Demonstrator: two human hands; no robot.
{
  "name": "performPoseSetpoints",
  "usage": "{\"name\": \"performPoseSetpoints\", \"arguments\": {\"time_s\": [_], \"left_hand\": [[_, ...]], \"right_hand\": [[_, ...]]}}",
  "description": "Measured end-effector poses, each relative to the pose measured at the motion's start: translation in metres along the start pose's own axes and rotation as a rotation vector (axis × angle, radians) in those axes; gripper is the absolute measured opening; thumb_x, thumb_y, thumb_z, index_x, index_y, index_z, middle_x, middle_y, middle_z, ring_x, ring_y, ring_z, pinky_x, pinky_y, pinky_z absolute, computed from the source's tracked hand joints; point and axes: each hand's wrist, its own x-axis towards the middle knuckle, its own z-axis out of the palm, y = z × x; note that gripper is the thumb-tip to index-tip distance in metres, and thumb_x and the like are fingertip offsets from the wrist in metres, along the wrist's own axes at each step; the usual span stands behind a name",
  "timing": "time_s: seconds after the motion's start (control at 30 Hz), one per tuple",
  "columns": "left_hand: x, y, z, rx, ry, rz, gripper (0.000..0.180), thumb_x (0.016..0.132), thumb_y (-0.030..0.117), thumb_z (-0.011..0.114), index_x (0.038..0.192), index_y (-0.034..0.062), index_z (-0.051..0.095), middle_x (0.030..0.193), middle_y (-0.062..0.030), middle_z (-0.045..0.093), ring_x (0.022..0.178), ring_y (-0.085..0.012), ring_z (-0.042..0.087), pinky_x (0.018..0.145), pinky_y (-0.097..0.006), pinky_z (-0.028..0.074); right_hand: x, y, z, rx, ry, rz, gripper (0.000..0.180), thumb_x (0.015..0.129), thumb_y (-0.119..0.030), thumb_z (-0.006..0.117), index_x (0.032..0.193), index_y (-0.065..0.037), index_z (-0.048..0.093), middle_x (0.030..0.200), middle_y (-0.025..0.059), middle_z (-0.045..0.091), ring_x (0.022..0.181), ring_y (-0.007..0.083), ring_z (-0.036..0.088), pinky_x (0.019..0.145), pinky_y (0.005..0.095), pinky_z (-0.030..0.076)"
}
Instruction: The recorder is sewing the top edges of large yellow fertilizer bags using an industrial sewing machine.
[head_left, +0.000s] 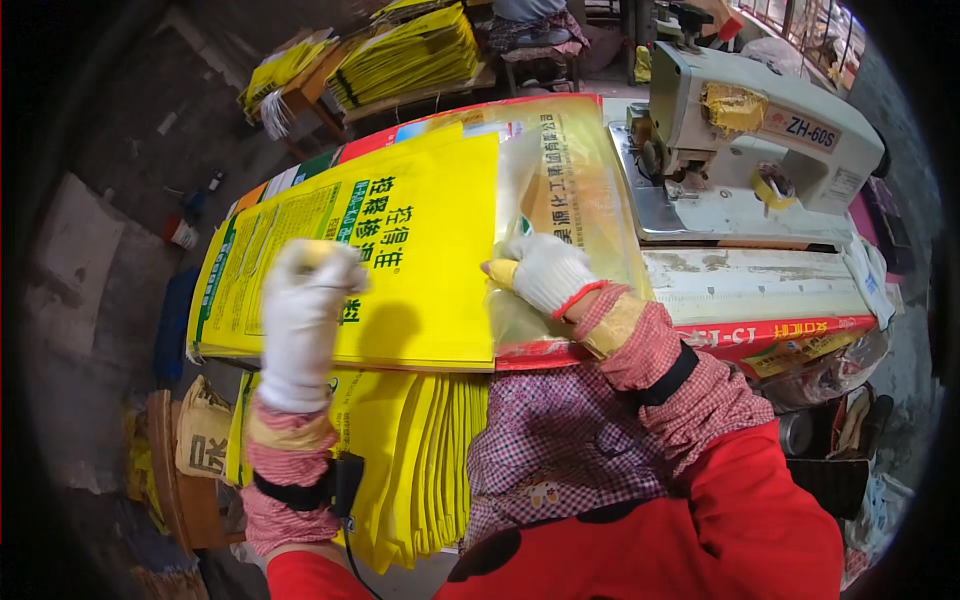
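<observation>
Both hands wear white knit gloves with yellow-covered fingertips. My left hand (315, 280) is closed and raised over a stack of flat yellow printed bags (450, 200); its shadow falls on the top one. Whatever its curled fingers hold, if anything, is hidden. To its right, my right hand (545, 275) closes on the clear plastic bag (610, 240) beside the yellow bags' right edge. One yellow-tipped finger points left toward that edge; the other fingertips are partly hidden. The clear bag has dark print and shows brown beneath.
A white sewing machine (760, 140) stands on the right, its plate beside the clear bag. Folded yellow bags (420, 460) hang below the table's front edge. More stacked yellow bags (410, 60) lie at the back, near a seated person (530, 20). A red printed strip (770, 335) edges the table's right front.
</observation>
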Motion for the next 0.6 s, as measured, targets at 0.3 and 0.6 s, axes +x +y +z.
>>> {"name": "performPoseSetpoints", "arguments": {"time_s": [0.3, 0.6], "left_hand": [[-0.005, -0.026, 0.067, 0.287, -0.228, -0.207, 0.019, 0.086, 0.023, 0.064, 0.089, 0.0047, 0.059, 0.079, 0.0, 0.06, 0.073, -0.0094, 0.056, 0.066, -0.024, 0.046], [-0.015, 0.007, 0.008, 0.012, -0.014, -0.029, 0.011, 0.083, 0.005, 0.065, 0.085, 0.0024, 0.054, 0.078, -0.0034, 0.06, 0.069, -0.0096, 0.057, 0.067, -0.024, 0.048]], "right_hand": [[-0.003, -0.023, 0.011, 0.499, -0.118, 0.087, 0.047, 0.084, -0.05, 0.059, 0.088, -0.004, 0.068, 0.077, 0.0157, 0.066, 0.071, 0.0259, 0.064, 0.064, 0.0372, 0.05], [-0.025, -0.023, -0.01, -0.313, 0.298, -0.308, 0.033, 0.086, -0.031, 0.05, 0.108, -0.01, 0.063, 0.105, 0.0163, 0.064, 0.1, 0.0331, 0.061, 0.084, 0.0419, 0.047]]}}
